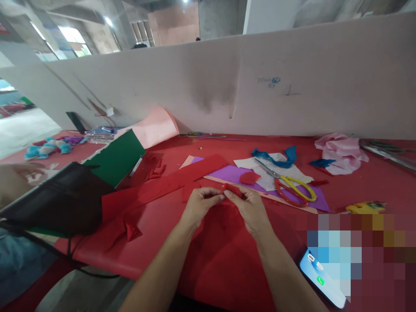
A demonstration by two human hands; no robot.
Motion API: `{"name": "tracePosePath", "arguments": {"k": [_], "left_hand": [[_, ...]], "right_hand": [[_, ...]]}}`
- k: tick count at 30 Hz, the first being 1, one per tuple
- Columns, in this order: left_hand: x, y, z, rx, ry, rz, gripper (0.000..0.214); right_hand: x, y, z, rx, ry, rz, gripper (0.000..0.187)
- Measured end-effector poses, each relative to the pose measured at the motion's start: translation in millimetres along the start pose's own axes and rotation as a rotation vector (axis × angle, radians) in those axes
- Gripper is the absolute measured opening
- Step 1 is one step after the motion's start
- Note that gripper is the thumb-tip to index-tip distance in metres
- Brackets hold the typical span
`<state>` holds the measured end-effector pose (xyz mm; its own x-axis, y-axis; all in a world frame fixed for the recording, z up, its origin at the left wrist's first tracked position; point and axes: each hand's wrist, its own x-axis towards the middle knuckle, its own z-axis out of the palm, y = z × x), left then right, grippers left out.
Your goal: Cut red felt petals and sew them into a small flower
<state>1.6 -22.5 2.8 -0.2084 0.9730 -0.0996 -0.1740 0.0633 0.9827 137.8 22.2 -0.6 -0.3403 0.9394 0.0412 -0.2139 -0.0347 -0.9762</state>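
Observation:
My left hand and my right hand meet over the near part of the table, fingertips pinched together. Between them is a small rolled piece of red paper, gripped by the right fingers and touched at its left end by the left thumb and forefinger. Just beyond lies a long strip of red crepe paper. A cut red piece rests on purple paper. To the right, scissors with one red and one yellow handle lie partly spread on white paper.
A phone lies at the near right, below a yellow tool. Crumpled pink paper is at the back right. On the left stand a green board and a dark bag, beside another person's arm. A white partition closes the back.

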Motion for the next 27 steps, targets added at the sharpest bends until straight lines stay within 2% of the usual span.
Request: {"name": "tracePosePath", "arguments": {"k": [9, 15, 23, 27], "left_hand": [[-0.3, -1.6, 4.5, 0.004, 0.057, 0.012, 0.011], [-0.2, -4.5, 6.1, -0.054, 0.087, -0.01, 0.017], [1.1, -10.4, 8.7, -0.101, 0.074, 0.012, 0.016], [1.1, -9.8, 8.8, -0.119, 0.101, 0.015, 0.014]], "right_hand": [[-1.2, -2.0, 1.5, -0.025, 0.023, -0.04, 0.015], [-2.5, -3.5, 3.9, -0.088, 0.017, -0.041, 0.02], [-5.3, -9.7, 7.6, -0.164, 0.028, -0.048, 0.015], [-6.2, -12.3, 8.6, -0.126, 0.043, -0.067, 0.018]]}}
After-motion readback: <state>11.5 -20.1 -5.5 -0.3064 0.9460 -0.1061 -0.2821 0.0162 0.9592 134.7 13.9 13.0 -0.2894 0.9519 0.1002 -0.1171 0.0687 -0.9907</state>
